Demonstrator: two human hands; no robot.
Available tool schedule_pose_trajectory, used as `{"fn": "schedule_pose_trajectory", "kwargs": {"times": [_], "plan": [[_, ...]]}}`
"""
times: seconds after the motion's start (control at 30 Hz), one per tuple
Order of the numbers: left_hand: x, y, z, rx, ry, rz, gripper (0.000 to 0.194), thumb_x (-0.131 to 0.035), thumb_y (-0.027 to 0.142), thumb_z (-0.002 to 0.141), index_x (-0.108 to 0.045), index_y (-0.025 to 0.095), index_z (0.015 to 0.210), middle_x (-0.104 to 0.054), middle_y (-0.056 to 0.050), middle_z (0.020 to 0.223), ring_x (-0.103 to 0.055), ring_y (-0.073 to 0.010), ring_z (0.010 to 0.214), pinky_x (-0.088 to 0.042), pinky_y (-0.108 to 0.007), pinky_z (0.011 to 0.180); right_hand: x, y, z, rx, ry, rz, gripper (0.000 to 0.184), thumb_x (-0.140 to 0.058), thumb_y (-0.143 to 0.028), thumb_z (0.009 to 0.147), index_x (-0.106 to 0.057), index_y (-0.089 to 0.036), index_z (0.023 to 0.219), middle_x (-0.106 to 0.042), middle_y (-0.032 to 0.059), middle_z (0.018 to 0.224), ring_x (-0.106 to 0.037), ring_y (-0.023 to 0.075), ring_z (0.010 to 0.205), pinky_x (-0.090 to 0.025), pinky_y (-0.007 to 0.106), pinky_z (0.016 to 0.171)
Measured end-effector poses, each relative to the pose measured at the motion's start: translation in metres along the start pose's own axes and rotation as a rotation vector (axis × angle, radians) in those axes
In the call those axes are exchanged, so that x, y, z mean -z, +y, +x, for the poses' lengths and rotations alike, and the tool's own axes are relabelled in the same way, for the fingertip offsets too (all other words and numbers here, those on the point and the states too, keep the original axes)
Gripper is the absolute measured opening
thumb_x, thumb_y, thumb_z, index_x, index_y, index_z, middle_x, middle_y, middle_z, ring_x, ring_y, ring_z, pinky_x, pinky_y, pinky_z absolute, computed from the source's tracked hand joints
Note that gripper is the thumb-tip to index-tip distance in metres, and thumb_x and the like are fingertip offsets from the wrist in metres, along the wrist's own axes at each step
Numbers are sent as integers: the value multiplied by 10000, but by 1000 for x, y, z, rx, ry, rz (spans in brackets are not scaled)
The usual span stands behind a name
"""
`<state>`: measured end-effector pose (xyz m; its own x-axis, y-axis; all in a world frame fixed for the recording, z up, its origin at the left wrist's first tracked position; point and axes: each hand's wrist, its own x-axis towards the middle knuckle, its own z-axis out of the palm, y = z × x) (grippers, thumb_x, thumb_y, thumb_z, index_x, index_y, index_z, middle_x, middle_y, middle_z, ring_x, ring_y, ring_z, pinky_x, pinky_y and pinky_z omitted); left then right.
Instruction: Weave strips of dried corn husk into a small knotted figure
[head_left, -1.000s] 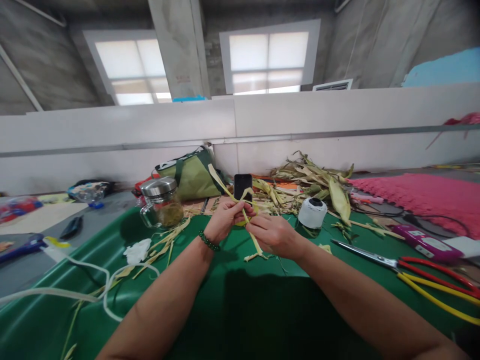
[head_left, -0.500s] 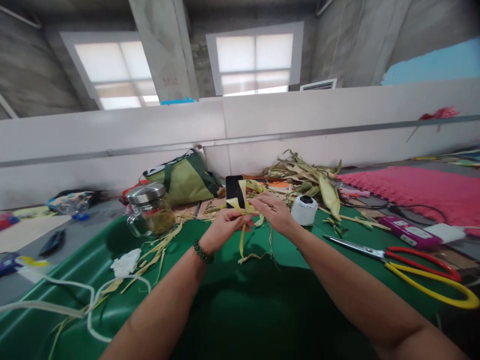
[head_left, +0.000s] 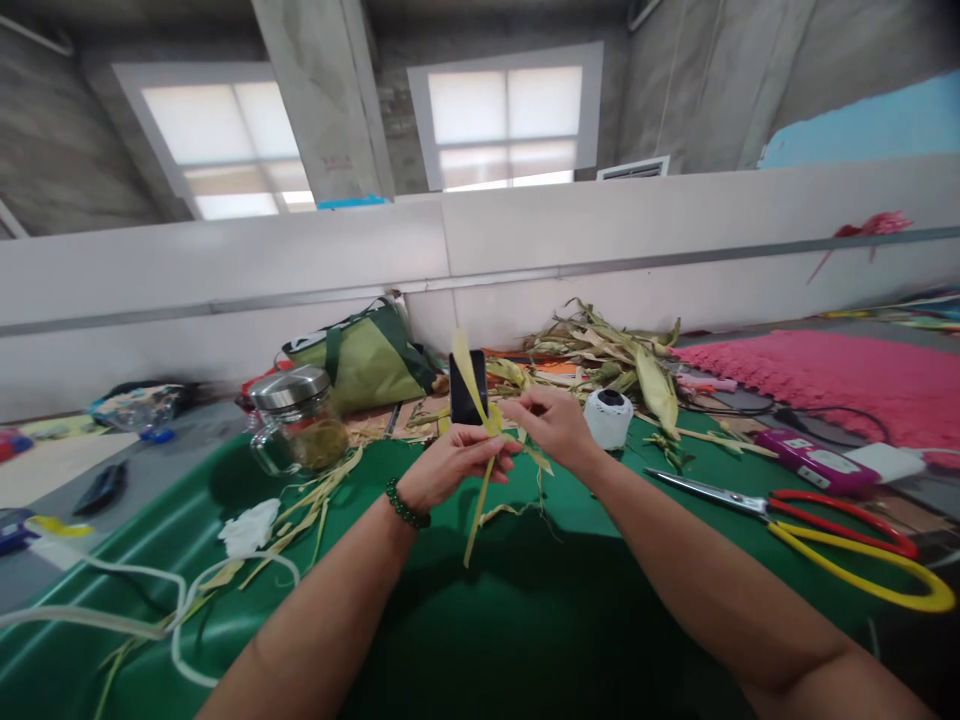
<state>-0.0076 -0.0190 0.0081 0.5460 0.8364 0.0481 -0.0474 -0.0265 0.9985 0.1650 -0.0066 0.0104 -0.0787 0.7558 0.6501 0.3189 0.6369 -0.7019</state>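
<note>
Pale yellow-green corn husk strips (head_left: 471, 378) cross between my two hands, above the green mat. My left hand (head_left: 457, 462), with a green bead bracelet (head_left: 407, 504) on the wrist, pinches them where they cross. One strip stands up, and another hangs down toward the mat. From the right, my right hand (head_left: 551, 425) has its fingers closed at the crossing, beside a short strip end; exactly what its fingertips grip is too small to make out. Right behind the husks stands a dark phone (head_left: 466, 392), partly covered by them.
A pile of dried corn husks (head_left: 600, 345) lies behind a white thread spool (head_left: 607, 418). Scissors (head_left: 757, 505) with red and yellow handles rest at the right. To the left are a glass jar mug (head_left: 304, 425), a green bag (head_left: 371, 360), crumpled tissue (head_left: 250, 527) and a white cable (head_left: 184, 600).
The upper husk strip now stands taller and leans left, and the lower one hangs further down. My right hand's fingers have curled in from a flatter pose.
</note>
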Motion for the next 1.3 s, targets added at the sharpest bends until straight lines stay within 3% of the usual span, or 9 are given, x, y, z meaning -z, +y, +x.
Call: {"fn": "schedule_pose_trajectory", "kwargs": {"times": [0.1,0.2,0.4,0.6,0.73,0.9,1.1,1.23,1.3], "plan": [[-7,-2,2,-58,77,59,427,-780,529,584,-725,124,707,-662,-30,640,-612,-118,560,-497,-227,587,3,-6,-5,174,-39,-15,203,-596,-377,784,-631,-178,770,-531,-21,594,-448,99,526,-361,226,511],[-14,-3,3,-113,81,130,411,-790,511,575,-702,120,668,-675,-36,663,-641,-143,600,-487,-220,583,-1,-7,-10,281,-106,-110,129,-598,-297,780,-628,-179,739,-555,-8,610,-478,104,545,-378,228,533],[-14,-5,3,19,9,-15,441,-781,497,598,-695,127,821,-723,-78,804,-694,-187,775,-515,-245,692,-6,-1,-8,218,-4,-176,102,-536,-243,783,-547,-184,701,-551,-19,603,-488,103,532,-394,227,541],[-8,-4,6,93,84,115,329,-769,411,641,-613,124,682,-684,-27,684,-682,-143,588,-433,-170,478,2,-2,-4,198,36,-174,209,-560,-251,788,-496,-186,600,-491,-34,548,-471,101,526,-377,219,522],[-11,-6,11,85,245,170,232,-680,245,732,-542,134,583,-608,20,527,-612,-104,441,-391,-166,420,1,-6,-11,424,13,-275,98,-538,-190,815,-598,-172,739,-597,-1,644,-528,108,574,-409,222,568],[-5,-9,18,-7,401,-107,166,-647,132,715,-564,122,571,-544,48,463,-481,-32,386,-382,-136,429,-9,-14,-28,849,-186,-724,235,-455,-146,883,-635,-174,734,-626,42,695,-544,148,668,-385,275,644],[-2,4,12,27,381,-372,101,-584,20,671,-639,102,647,-662,-39,604,-620,-85,549,-499,-171,577,-16,-9,-33,792,-146,-929,235,-468,-111,872,-629,-150,706,-615,56,672,-532,164,653,-356,300,632],[-4,3,10,-64,340,-413,29,-672,123,689,-662,100,673,-692,-60,670,-662,-126,660,-524,-218,681,-25,-8,-37,841,-145,-899,235,-449,-123,890,-643,-152,760,-614,52,672,-541,161,661,-371,300,637],[-5,-2,11,-85,343,-394,124,-752,186,650,-661,100,654,-688,-47,656,-653,-120,658,-513,-214,681,-30,-10,-41,877,-201,-868,233,-432,-131,894,-647,-152,807,-617,53,683,-546,161,667,-384,298,642]]}}
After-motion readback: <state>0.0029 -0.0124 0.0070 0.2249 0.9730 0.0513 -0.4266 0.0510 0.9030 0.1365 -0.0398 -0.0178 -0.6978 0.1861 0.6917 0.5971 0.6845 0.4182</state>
